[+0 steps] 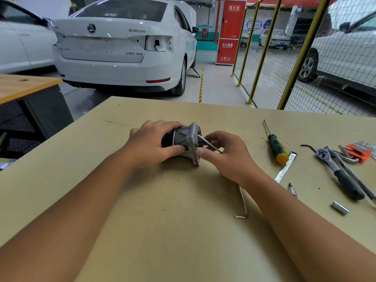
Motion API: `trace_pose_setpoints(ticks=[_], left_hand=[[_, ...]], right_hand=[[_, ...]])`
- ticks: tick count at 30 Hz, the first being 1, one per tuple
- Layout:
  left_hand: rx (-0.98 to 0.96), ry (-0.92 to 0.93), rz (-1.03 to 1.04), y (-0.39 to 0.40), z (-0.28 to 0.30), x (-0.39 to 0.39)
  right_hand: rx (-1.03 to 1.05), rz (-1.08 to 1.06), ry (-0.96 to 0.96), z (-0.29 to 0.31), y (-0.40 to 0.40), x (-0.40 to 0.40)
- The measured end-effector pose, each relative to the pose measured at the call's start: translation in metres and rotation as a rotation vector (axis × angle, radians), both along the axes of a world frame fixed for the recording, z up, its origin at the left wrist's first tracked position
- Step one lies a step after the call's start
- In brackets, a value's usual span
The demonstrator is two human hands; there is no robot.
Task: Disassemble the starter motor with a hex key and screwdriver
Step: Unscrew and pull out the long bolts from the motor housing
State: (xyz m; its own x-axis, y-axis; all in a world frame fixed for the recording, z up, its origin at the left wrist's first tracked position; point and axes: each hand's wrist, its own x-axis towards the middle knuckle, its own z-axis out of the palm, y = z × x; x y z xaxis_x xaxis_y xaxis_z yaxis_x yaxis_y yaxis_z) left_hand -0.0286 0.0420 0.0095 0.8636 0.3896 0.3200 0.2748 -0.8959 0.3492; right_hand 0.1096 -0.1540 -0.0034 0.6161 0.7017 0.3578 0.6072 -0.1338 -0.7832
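1. I see the left hand [151,142] wrapped around the black body of the starter motor [183,140], which lies on its side mid-table, grey flange facing right.
2. The right hand [225,153] pinches a slim hex key [209,143] whose tip meets the flange face.
3. A second hex key [242,202] lies on the table [173,220] just beside the right forearm.
4. Further right: a green-handled screwdriver [275,146], a silver tube [284,167], a ratchet wrench [337,174], an orange hex key set [358,152], a loose socket [340,207] and a small bit [292,190].
5. The surface is pale tan board, lightly marked.
6. Beyond it: a white sedan [122,47] missing a tail lamp, a red fire cabinet [231,31], yellow mesh fencing [284,58] and a wooden-topped cabinet [26,102] at left.
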Motion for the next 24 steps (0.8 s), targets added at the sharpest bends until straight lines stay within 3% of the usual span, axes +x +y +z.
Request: trace_pose_setpoints(ticks=[5,9,12,16,24], left_hand=[[-0.010,-0.001,0.005,0.000,0.001,-0.001],[-0.009,0.003,0.000,-0.001,0.002,-0.001],[-0.002,0.010,0.009,-0.002,0.002,-0.001],[-0.002,0.015,0.011,-0.003,0.004,-0.001],[-0.006,0.022,0.007,-0.002,0.003,-0.002]], right_hand=[[0.016,-0.035,0.007,0.003,-0.003,0.006],[0.070,0.004,0.148,0.006,-0.009,0.011],[0.058,0.017,0.095,0.001,-0.004,0.003],[0.107,-0.062,0.063,0.004,0.001,-0.002],[0.252,-0.244,0.254,0.013,-0.028,0.030]])
